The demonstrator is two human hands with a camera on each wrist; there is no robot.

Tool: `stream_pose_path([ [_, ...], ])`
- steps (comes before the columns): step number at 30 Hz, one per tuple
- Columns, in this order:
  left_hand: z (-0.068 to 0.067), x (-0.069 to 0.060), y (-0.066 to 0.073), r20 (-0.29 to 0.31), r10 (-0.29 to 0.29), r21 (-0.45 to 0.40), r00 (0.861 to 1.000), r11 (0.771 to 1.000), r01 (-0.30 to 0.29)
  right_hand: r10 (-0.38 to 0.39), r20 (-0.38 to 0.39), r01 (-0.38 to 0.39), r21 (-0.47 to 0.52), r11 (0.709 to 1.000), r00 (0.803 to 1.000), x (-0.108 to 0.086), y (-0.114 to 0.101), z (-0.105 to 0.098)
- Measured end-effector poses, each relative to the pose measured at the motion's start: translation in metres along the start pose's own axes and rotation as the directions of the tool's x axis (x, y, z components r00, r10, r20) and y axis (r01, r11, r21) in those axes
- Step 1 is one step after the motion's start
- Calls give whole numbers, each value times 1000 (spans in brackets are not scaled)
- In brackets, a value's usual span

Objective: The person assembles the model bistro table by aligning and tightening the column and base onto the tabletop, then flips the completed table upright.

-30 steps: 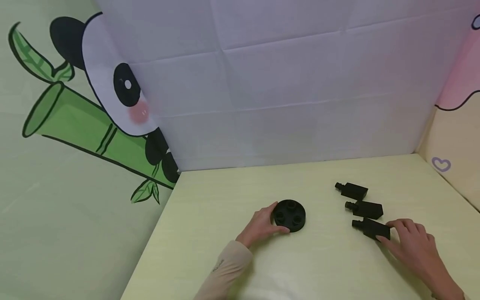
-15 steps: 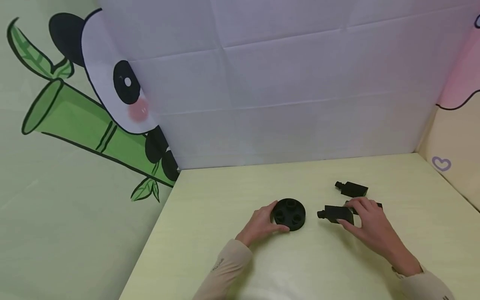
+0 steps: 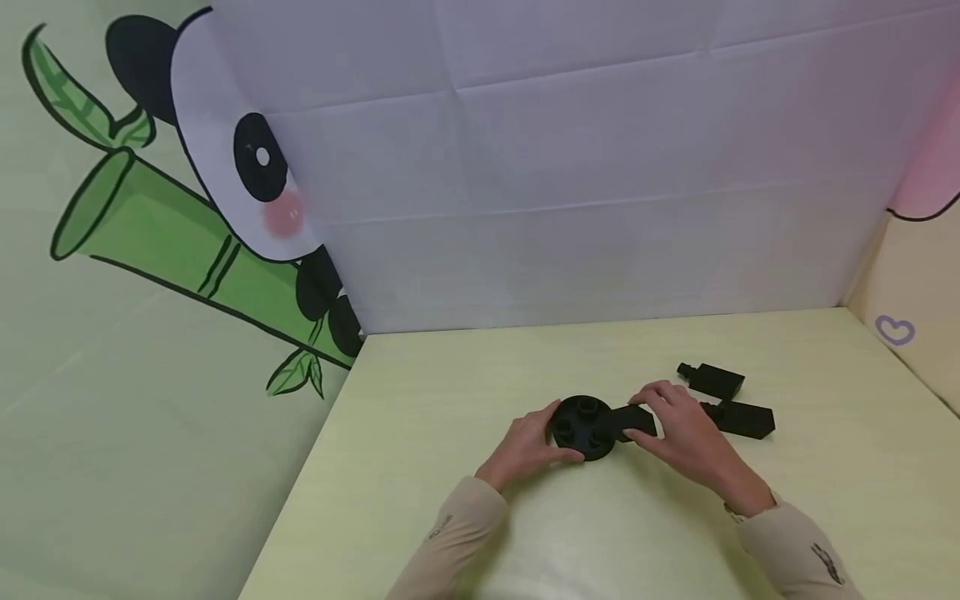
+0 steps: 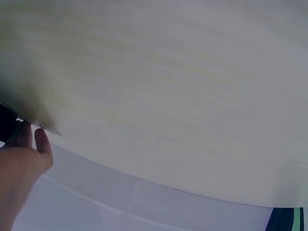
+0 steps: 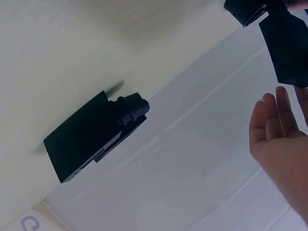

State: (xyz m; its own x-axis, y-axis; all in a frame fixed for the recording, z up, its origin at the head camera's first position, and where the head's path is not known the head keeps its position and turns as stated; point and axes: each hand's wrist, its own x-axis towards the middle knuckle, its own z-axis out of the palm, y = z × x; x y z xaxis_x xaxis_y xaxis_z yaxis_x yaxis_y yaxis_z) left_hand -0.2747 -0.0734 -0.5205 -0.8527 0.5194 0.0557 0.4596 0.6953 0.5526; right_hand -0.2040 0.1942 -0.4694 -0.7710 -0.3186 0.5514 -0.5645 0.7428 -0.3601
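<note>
My left hand (image 3: 525,450) grips the left edge of a round black disc (image 3: 583,427), which has three raised round sockets and lies on the table. Between thumb and fingers, my right hand (image 3: 690,437) pinches a black block with a narrow neck (image 3: 639,421). Its neck end is at the disc's right edge; whether it sits in a socket I cannot tell. Two similar black necked blocks, a far one (image 3: 716,381) and a nearer one (image 3: 747,420), lie to the right, necks pointing left. In the left wrist view, the left hand (image 4: 24,163) shows at the edge, the disc mostly cut off.
The pale yellow table (image 3: 420,375) meets a whitish cloth backdrop (image 3: 570,208) at the back. A side panel with a painted panda and bamboo (image 3: 165,242) stands on the left. On the right is another panel (image 3: 926,283) with a small purple heart.
The right hand has carried the nearest of the three blocks leftward across the table to the disc. The left hand has stayed on the disc, and the other two blocks lie as before.
</note>
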Motion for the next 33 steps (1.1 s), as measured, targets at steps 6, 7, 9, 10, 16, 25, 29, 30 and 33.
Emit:
stream_pose_path([
  [6,0,1,0,-6,5,5,1000,1000,-5,37,71,-37,-3,999,997,8,-4,2],
  [7,0,1,0,-8,5,7,1000,1000,-4,36,80,-36,-1,999,996,10,-5,3],
  [9,0,1,0,-8,2,8,1000,1000,-2,34,92,-34,-1,999,995,14,-7,3],
  [10,0,1,0,-5,-2,6,1000,1000,2,33,101,-33,-2,999,994,16,-8,4],
  [16,1,0,2,11,-29,1,1000,1000,28,17,142,-13,-26,1000,990,24,-13,11],
  [25,1,-1,3,11,-36,-5,999,999,36,44,119,-26,-146,989,992,30,-25,24],
  [29,2,0,3,14,-36,0,999,999,36,66,151,-44,-143,989,986,29,-29,20],
  [30,2,0,3,14,-36,-1,999,999,36,68,166,-47,-131,990,984,29,-29,17],
  [33,1,0,2,12,-30,-2,999,1000,30,65,226,-46,-87,995,972,28,-29,8],
])
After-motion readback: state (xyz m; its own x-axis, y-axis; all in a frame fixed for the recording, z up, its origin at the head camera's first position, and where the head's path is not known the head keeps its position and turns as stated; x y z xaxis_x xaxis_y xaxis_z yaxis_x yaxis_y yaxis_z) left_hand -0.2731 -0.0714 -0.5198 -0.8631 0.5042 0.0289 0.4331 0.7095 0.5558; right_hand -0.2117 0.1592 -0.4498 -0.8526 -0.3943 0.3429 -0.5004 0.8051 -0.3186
